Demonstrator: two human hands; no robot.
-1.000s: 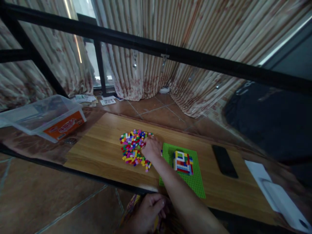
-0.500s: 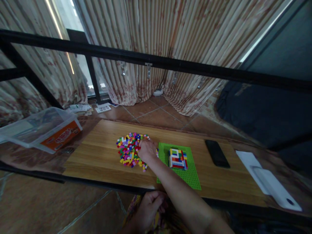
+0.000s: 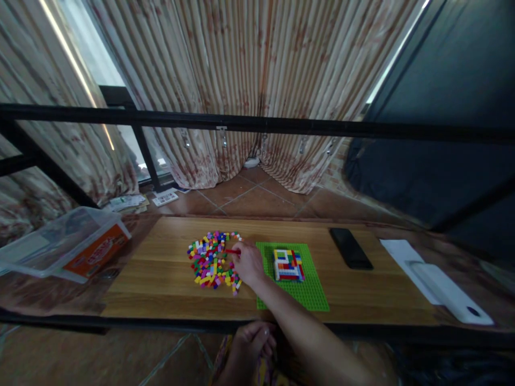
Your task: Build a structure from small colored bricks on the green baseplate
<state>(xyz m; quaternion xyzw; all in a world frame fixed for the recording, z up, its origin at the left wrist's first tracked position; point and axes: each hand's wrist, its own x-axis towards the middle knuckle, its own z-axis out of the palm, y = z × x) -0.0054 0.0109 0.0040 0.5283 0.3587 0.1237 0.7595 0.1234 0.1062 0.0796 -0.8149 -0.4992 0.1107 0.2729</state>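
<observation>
My right hand (image 3: 249, 262) pinches a long red toy brick (image 3: 232, 251) over the right side of a pile of small loose bricks (image 3: 207, 260) in many colours. To its right lies a green studded baseplate (image 3: 316, 292). On that baseplate stands a low block build (image 3: 288, 265) of white, red, blue and yellow bricks. My left hand (image 3: 254, 343) rests at the table's front edge with curled fingers, and whatever may be inside them is hidden.
The wooden tabletop (image 3: 153, 279) has a black phone (image 3: 350, 248) at the right. Beyond it lie a white sheet and a white device (image 3: 446, 289). A clear plastic bin (image 3: 86, 241) with an orange label stands at the left. A black rail (image 3: 281, 124) crosses behind the table.
My right hand has lifted from the pile and drawn slightly right, with the red brick now showing in its fingers. My left hand stays by the table edge. The camera view has tilted.
</observation>
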